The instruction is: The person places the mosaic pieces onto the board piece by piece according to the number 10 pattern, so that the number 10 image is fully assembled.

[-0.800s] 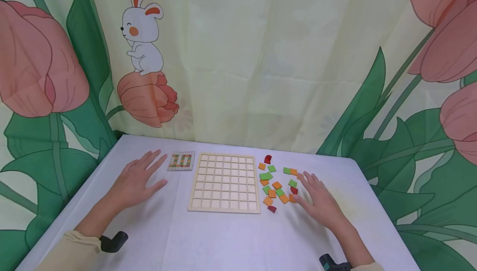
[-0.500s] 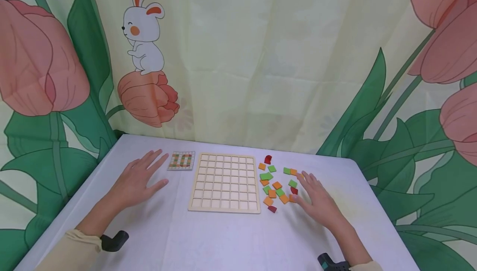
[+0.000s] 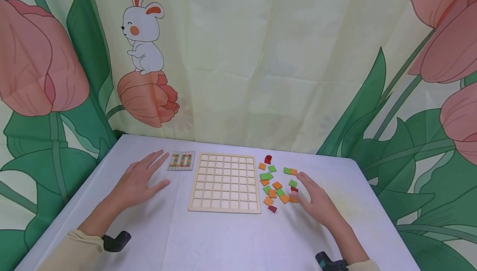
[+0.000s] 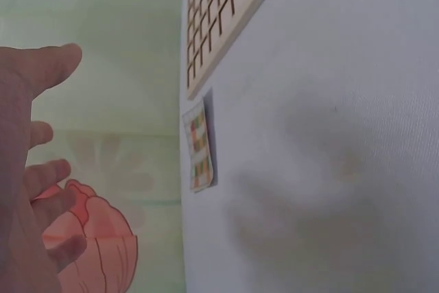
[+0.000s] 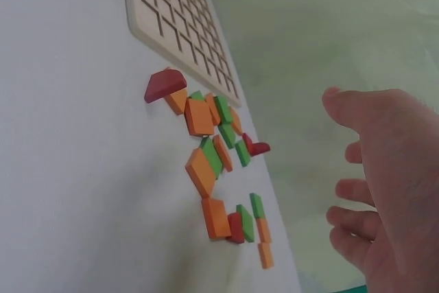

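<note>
My left hand hovers over the left part of the table, fingers spread and holding nothing. Just beyond its fingertips lies a small pattern card with a printed grid of coloured squares. My right hand hangs above the right side with its fingers extended and nothing in them. Beside it, scattered orange tiles, green tiles and a few red curved pieces lie on the cloth. Between the hands sits a wooden grid board, its square cells bare. The right wrist view shows the loose tiles below the hand.
A white cloth covers the table. Behind its far edge hangs a curtain printed with tulips and a rabbit. Each wrist wears a dark camera mount, such as the left one.
The right hand has shifted slightly and its fingers have drawn closer together. The left hand has barely moved, a touch to the right. Board, card and tiles stay where they were.
</note>
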The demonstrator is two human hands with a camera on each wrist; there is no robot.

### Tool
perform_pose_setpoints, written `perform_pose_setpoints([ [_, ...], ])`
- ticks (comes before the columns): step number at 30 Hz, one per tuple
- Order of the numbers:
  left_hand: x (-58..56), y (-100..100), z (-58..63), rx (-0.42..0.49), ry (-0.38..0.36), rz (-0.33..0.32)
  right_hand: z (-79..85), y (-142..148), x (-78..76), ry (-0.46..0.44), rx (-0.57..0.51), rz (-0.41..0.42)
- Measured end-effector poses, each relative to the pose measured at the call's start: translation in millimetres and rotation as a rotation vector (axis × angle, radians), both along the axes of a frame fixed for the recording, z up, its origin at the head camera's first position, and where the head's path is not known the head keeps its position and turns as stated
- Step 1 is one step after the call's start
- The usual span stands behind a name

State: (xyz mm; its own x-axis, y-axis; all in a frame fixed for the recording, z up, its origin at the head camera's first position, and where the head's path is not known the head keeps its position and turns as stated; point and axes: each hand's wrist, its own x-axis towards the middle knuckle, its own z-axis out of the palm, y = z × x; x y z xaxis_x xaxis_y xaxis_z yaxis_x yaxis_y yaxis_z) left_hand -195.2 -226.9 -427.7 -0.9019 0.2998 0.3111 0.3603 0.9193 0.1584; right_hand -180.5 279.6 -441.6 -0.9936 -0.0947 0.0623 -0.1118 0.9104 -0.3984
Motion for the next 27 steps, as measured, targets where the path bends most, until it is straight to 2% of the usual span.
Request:
perform_pose_setpoints([
  [5,-0.1,3.9,-0.8,0.056,-0.014,-0.009,-1.3,-1.7,-0.3,0.035,-0.035,-0.008],
  [14,-0.2,8.7,0.3,0.175,-0.102,-0.007,-8.0,-3.4,-3.9,0.115,-0.141,0.003],
  [22,0.4,13.2,1.6,0.312,-0.234,0.016,-14.8,-5.9,-8.3,0.158,-0.238,0.041],
  [27,-0.9,16.6,1.6,0.368,-0.278,0.014,-18.7,-7.6,-10.0,0.166,-0.259,0.04],
])
